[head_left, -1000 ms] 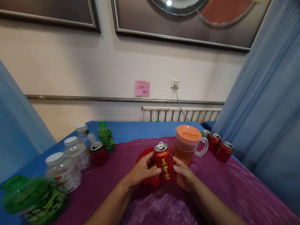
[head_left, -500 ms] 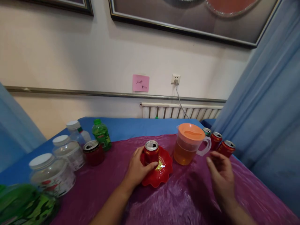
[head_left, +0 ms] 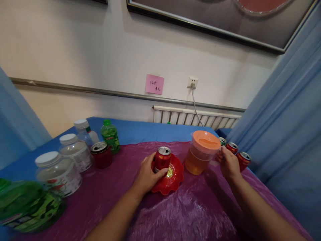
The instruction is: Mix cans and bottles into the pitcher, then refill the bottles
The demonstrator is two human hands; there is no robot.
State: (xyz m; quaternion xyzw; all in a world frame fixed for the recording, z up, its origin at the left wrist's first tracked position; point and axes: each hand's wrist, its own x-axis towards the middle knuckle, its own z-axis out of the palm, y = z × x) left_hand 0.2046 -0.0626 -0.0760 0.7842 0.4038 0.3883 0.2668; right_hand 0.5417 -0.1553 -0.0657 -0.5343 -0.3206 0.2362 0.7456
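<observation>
My left hand (head_left: pixel 147 174) is closed around an upright red drink can (head_left: pixel 163 161) with its top opened. That can stands on a red plate with a wavy rim (head_left: pixel 177 179), over its back left part. To the right, my right hand (head_left: pixel 230 164) is wrapped round the handle of a clear plastic pitcher (head_left: pixel 197 160), and its fingers hide most of the handle. An orange lid (head_left: pixel 207 140) covers the pitcher, which has amber liquid in its lower part. Whether the pitcher's base touches the table I cannot tell.
Several cans, one being a red can (head_left: pixel 243 161), stand behind my right hand. Along the left are white-lidded clear jars such as this jar (head_left: pixel 60 174), a dark red can (head_left: pixel 101 155), a small green bottle (head_left: pixel 110 137) and a large green bottle (head_left: pixel 30 204). Purple sheeting (head_left: pixel 175 217) covers the table.
My right hand has moved up and left from beside the pitcher and closed on its handle. My left hand still holds the can on the plate. The whole view has shifted slightly.
</observation>
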